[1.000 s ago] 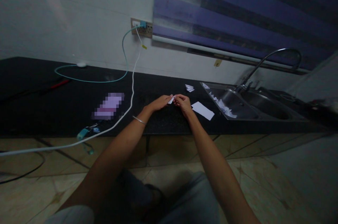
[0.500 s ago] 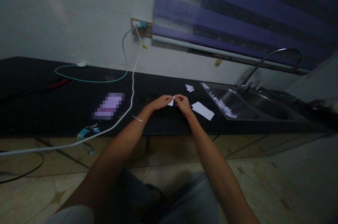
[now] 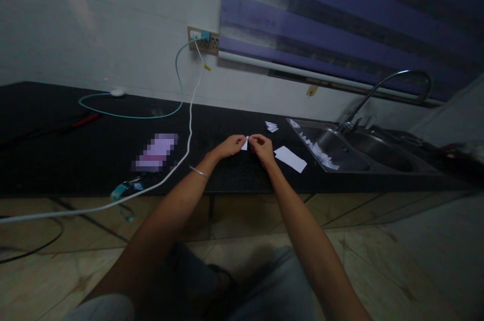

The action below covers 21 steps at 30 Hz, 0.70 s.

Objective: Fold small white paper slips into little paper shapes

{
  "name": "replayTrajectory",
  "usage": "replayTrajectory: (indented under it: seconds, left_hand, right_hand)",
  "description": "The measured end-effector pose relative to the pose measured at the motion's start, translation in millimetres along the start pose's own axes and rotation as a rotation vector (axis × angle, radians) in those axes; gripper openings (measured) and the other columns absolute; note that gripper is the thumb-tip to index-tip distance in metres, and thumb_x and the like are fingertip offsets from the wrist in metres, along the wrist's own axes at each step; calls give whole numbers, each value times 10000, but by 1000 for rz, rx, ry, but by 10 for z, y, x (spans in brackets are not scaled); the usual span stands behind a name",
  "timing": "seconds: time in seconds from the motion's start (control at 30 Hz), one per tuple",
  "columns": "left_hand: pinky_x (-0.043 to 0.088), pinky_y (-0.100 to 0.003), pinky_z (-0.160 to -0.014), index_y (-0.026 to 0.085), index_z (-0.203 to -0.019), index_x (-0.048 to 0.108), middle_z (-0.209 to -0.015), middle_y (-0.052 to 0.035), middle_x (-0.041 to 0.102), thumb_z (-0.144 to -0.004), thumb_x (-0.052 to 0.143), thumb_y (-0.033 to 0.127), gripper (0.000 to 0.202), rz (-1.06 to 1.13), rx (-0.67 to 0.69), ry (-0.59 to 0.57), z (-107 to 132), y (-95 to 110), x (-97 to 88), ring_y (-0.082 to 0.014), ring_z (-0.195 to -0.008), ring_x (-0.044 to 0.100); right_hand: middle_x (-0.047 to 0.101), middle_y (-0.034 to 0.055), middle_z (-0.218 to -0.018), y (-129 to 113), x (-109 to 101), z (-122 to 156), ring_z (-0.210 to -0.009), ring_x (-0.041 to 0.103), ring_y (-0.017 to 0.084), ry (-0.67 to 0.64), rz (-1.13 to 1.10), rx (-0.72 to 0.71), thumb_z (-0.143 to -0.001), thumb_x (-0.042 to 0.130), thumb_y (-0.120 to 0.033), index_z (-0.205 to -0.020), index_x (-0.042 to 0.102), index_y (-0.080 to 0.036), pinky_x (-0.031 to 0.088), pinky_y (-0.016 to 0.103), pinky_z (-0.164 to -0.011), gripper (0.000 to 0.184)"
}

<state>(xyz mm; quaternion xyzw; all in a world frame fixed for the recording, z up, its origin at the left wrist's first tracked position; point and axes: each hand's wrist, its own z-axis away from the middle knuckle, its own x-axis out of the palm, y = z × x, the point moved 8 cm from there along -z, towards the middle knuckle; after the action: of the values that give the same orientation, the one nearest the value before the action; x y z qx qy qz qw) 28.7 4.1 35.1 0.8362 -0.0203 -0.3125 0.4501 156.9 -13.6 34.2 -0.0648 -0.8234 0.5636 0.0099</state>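
Over the black countertop (image 3: 75, 154), my left hand (image 3: 229, 146) and my right hand (image 3: 261, 147) meet fingertip to fingertip. Both pinch one small white scrap of paper (image 3: 245, 144) held between them, just above the counter. A thin bangle circles my left wrist. A larger white sheet of paper (image 3: 290, 158) lies flat on the counter just right of my right hand.
A steel sink (image 3: 355, 149) with a curved tap (image 3: 393, 84) holds torn paper bits (image 3: 319, 152). More scraps (image 3: 271, 126) lie behind my hands. A white cable (image 3: 159, 180) and a teal cable (image 3: 151, 115) run from a wall socket (image 3: 203, 40). Keys (image 3: 123, 192) rest at the counter's edge.
My hands have stayed together at the same spot; the paper scrap between my fingertips has turned more upright and looks smaller.
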Motion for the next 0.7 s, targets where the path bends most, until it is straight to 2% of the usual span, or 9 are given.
replayTrajectory:
  seconds: [0.37,0.43,0.57,0.7]
  left_hand:
    - [366,-246,-621,140,-776,564,-693,3,515,-955,374,486,434,-26,58,-30,-5,5,8,-127,-654,463]
    - [364,-243,-607,137,-790,578,-684,3,517,-950,386,495,437,1,54,-45,6,23,16,-126,-643,462]
    - [369,-234,-562,127,-840,610,-681,-4,561,-932,419,508,436,170,-47,-103,34,20,57,-116,-594,469]
    - [322,-220,-497,127,-737,598,-599,-6,562,-929,395,466,439,297,-92,-135,64,59,48,-101,-516,440]
  right_hand:
    - [624,22,-624,-16,-3,-5,-635,570,178,-23,130,-21,-712,685,-499,-810,721,-174,437,284,-560,341]
    - [621,20,-622,-17,6,1,-627,560,172,-39,123,-17,-708,687,-505,-810,720,-170,428,279,-554,352]
    - [593,-1,-609,13,17,3,-559,499,134,-62,51,19,-684,699,-475,-807,702,-165,385,260,-518,333]
    - [548,-29,-595,25,29,8,-513,439,102,-64,-42,81,-653,683,-391,-778,664,-178,346,236,-491,248]
